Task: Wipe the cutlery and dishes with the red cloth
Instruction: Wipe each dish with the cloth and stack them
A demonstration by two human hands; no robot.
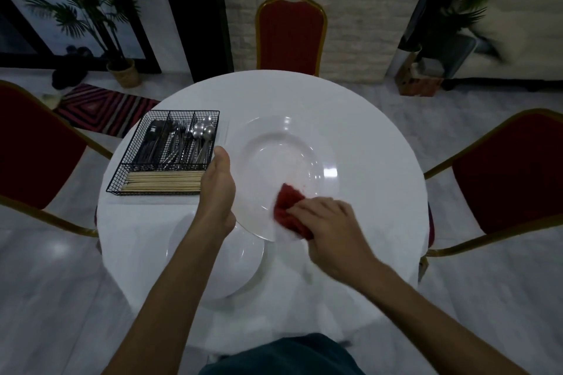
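A large white plate [274,155] is held tilted above the round white table [365,146]. My left hand [217,189] grips its left rim, thumb on top. My right hand [329,222] holds the red cloth [288,207] bunched against the plate's near right rim; the hand is blurred. A stack of white plates [240,268] lies on the table below my left forearm. A black wire caddy [166,152] at the left holds knives, forks and spoons [202,129], with wooden chopsticks [164,181] in its front compartment.
Three red chairs with gold frames stand around the table: one at the back [291,33], one at the left [33,149], one at the right [511,170]. A potted palm [125,70] and a striped rug [103,109] are at the far left.
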